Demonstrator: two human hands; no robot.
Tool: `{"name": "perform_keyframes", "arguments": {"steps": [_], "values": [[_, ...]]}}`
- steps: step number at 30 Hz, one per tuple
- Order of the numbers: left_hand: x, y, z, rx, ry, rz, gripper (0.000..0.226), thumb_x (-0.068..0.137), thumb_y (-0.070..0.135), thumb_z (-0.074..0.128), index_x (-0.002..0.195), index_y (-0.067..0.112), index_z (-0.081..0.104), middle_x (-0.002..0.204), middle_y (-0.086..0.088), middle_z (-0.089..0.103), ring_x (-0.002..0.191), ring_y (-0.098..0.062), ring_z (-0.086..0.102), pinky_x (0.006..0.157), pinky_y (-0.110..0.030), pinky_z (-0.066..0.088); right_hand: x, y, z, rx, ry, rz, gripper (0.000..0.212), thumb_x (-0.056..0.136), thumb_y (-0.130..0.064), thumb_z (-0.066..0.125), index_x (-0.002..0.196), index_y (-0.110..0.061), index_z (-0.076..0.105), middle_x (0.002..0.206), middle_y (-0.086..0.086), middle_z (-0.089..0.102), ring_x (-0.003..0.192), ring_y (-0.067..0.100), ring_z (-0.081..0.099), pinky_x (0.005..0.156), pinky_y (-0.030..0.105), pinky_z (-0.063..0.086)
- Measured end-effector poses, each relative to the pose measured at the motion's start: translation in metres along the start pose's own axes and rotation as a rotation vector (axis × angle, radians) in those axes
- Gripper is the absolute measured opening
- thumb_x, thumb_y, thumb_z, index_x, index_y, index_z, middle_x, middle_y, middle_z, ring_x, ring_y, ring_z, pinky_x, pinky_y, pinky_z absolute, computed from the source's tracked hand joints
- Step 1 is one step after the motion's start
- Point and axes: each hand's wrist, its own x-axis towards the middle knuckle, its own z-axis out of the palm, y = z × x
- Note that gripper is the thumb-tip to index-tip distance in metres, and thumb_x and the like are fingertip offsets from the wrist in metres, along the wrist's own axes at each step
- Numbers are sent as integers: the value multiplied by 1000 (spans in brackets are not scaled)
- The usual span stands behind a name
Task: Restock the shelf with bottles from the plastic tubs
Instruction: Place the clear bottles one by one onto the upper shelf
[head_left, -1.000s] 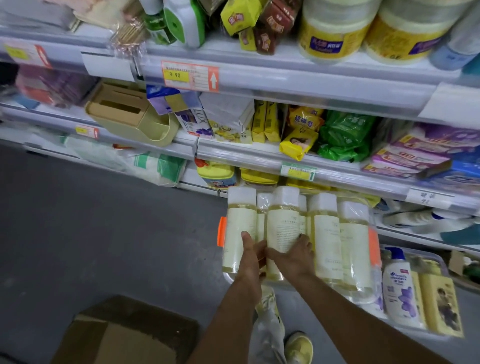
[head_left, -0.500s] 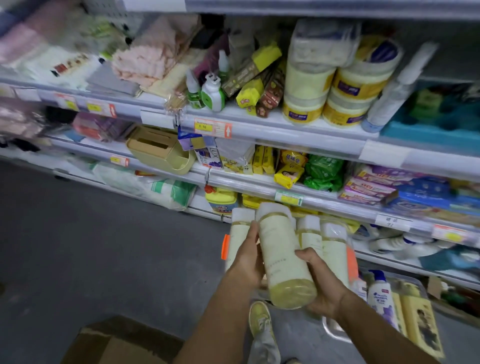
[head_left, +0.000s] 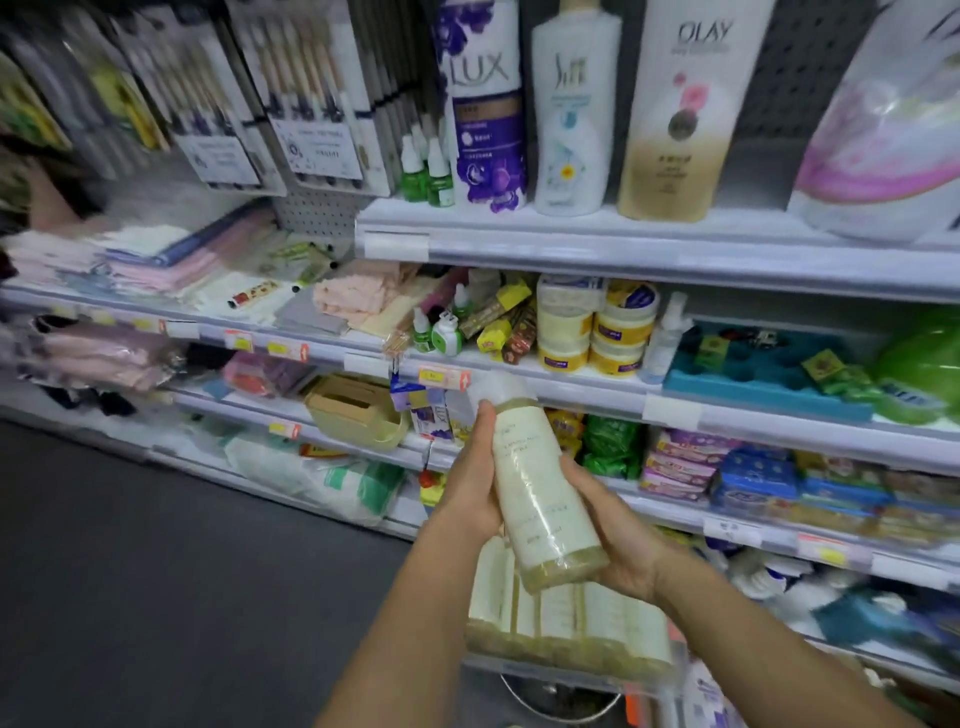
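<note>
**One bottle up, and a long way to fall**

Both hands hold one tall, pale cream plastic bottle with a white cap (head_left: 537, 483). The left hand (head_left: 475, 486) wraps its fingers round the upper side, near the cap. The right hand (head_left: 615, 540) cups the lower side and the bottom. The bottle leans, cap up and to the left, in the air in front of the white metal shelf (head_left: 675, 254) and above the clear plastic tub of matching cream bottles (head_left: 566, 618).

What could go wrong? The bottle looks smooth and shiny, so it might slip if one hand lets go too soon — then it would land on the bottles in the tub or on the grey floor (head_left: 182, 571). The shelves look packed, too. Pushing the bottle in could knock over the little green bottles (head_left: 426, 176) or the yellow and white jars (head_left: 597, 327).

Half a second ago the bottle was lower, just lifted out of the tub. Now it is higher — and the view has tipped up, so the top shelf with the big purple and white wash bottles (head_left: 488, 114) shows.
</note>
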Motion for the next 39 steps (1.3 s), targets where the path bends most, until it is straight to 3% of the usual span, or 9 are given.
{"name": "perform_keyframes", "arguments": {"steps": [6, 11, 15, 19, 23, 27, 31, 36, 39], "values": [[-42, 49, 23, 88, -25, 219, 91, 62, 75, 73, 134, 21, 58, 118, -14, 71, 105, -32, 70, 88, -53, 57, -29, -22, 41, -105, 31, -190, 51, 95, -56, 43, 125, -19, 60, 112, 13, 72, 96, 23, 69, 81, 37, 54], [-76, 90, 38, 99, -74, 324, 63, 83, 63, 63, 129, 19, 61, 113, -13, 73, 102, -31, 70, 86, -49, 58, -50, -44, 73, -214, 0, -301, 60, 81, -65, 48, 122, -23, 60, 110, 11, 73, 102, 28, 69, 94, 51, 52], [-91, 123, 48, 155, -89, 378, 67, 79, 66, 63, 127, 18, 62, 111, -13, 73, 102, -32, 70, 92, -55, 54, -59, -63, 92, -306, -66, -384, 76, 69, -64, 70, 129, -20, 52, 117, 10, 70, 102, 29, 69, 82, 49, 57], [-95, 155, 55, 194, -157, 420, 61, 86, 64, 58, 122, 16, 65, 105, -13, 75, 97, -29, 72, 82, -44, 59, -59, -82, 110, -392, -81, -515, 72, 68, -48, 81, 126, -21, 50, 113, 9, 71, 98, 27, 71, 78, 44, 58], [-92, 192, 60, 273, -230, 464, 65, 86, 64, 57, 127, 14, 62, 113, -14, 72, 106, -31, 69, 87, -46, 58, -45, -104, 129, -398, -79, -619, 74, 67, -45, 81, 128, -18, 51, 113, 11, 71, 101, 30, 69, 85, 48, 56], [-78, 235, 57, 294, -272, 526, 75, 77, 69, 66, 130, 17, 58, 119, -15, 70, 107, -33, 68, 93, -55, 54, -23, -126, 159, -374, -89, -684, 63, 70, -38, 77, 125, -16, 56, 109, 12, 72, 98, 31, 70, 79, 45, 57], [-72, 286, 51, 328, -311, 609, 62, 83, 64, 64, 126, 20, 58, 114, -13, 72, 103, -30, 71, 92, -53, 55, 0, -150, 196, -384, -84, -759, 70, 64, -44, 80, 125, -18, 58, 111, 13, 71, 102, 33, 69, 84, 49, 56], [-80, 350, 49, 361, -382, 670, 66, 81, 64, 65, 130, 20, 55, 116, -12, 72, 105, -30, 70, 94, -54, 54, 20, -183, 244, -401, -31, -872, 55, 71, -39, 75, 119, -15, 61, 102, 11, 74, 92, 28, 72, 71, 38, 57], [-90, 380, 49, 389, -444, 699, 58, 88, 58, 60, 128, 17, 56, 115, -12, 72, 103, -28, 71, 91, -49, 57, 31, -200, 267, -410, 27, -949, 65, 63, -45, 79, 117, -13, 62, 99, 9, 75, 90, 26, 72, 71, 38, 57]]}}
